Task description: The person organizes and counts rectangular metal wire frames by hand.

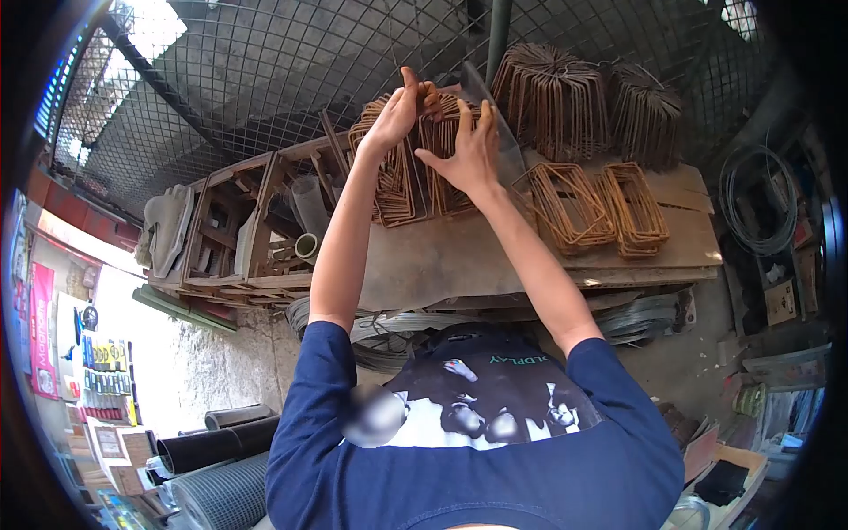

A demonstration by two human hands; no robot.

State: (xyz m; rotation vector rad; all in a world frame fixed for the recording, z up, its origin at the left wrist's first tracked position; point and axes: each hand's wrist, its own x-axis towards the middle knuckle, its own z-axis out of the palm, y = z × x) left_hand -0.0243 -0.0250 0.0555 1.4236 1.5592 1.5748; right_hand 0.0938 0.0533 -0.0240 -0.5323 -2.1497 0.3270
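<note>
Both hands are raised over a stack of rusty rebar stirrups [395, 190] standing against the mesh at the back of the table. My left hand [399, 113] is at the top left of this stack, one digit pointing up and the others bent away to the right, with nothing seen in it. My right hand [470, 157] is spread with the palm toward the left hand, thumb out to the left, in front of the stack's right part. Smaller rectangular stirrups [572, 208] lie in bundles to the right of my right forearm.
Two tall stirrup bundles [549, 102] stand at the back right beside a green post [499, 35]. Wooden frames [221, 231] and a pipe [306, 246] are on the left. Wire coils [389, 340] lie under the table [442, 269]; another wire coil [758, 199] hangs at right.
</note>
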